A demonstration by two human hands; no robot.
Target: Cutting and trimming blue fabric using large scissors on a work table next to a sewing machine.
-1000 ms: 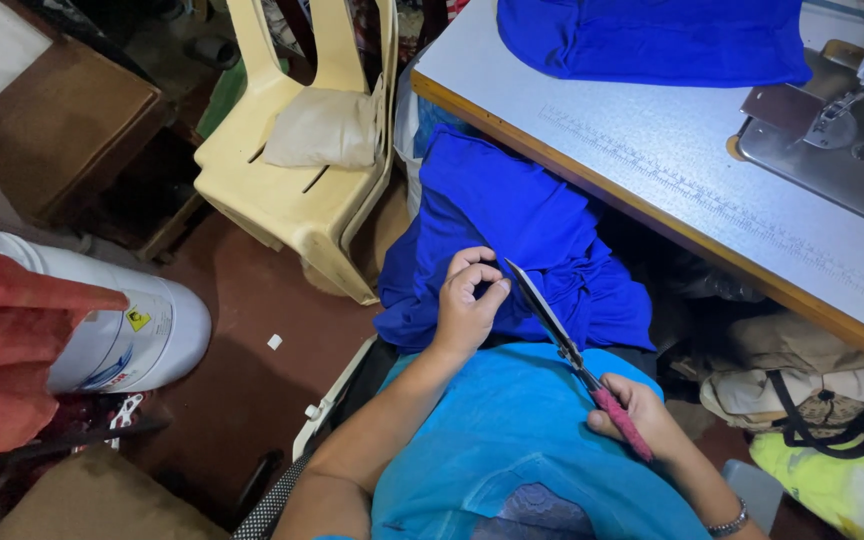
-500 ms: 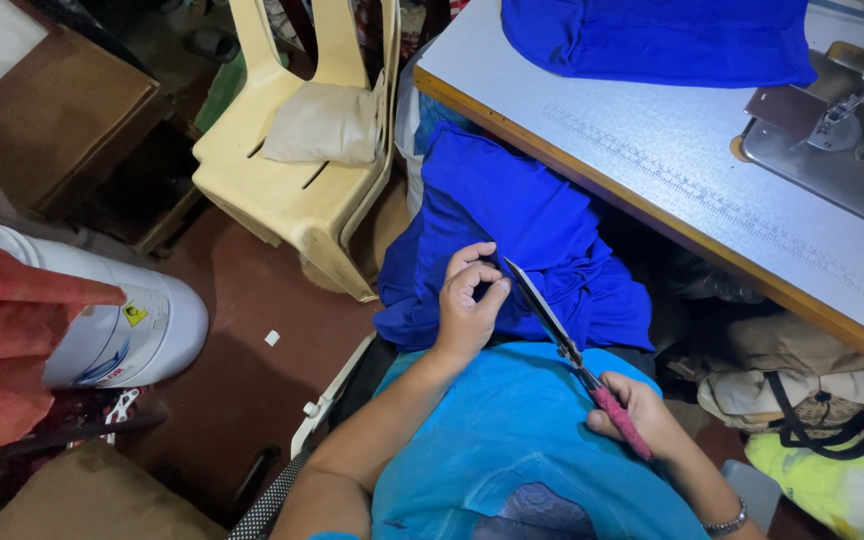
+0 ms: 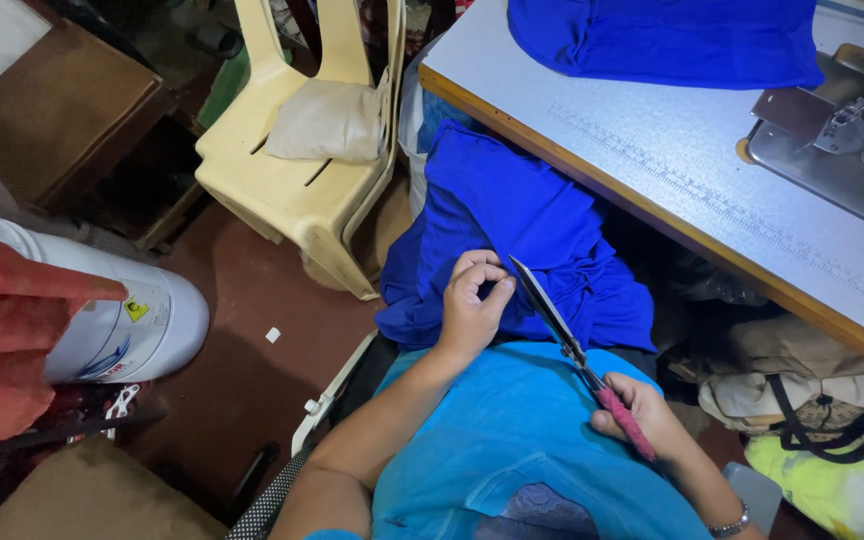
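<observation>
A crumpled royal-blue knit fabric piece (image 3: 522, 230) is draped over the lap, its upper edge running up under the near edge of the table, its folds bunched toward the right. A fold near its lower middle is pinched by the left hand (image 3: 472, 310), thumb and forefinger closed on the cloth. Long metal scissors with pink-wrapped handles (image 3: 577, 360) are held by the right hand (image 3: 647, 420) at the handles, blades nearly together, tip pointed far-left, just beside the pinched fold and lying over the fabric's near edge.
</observation>
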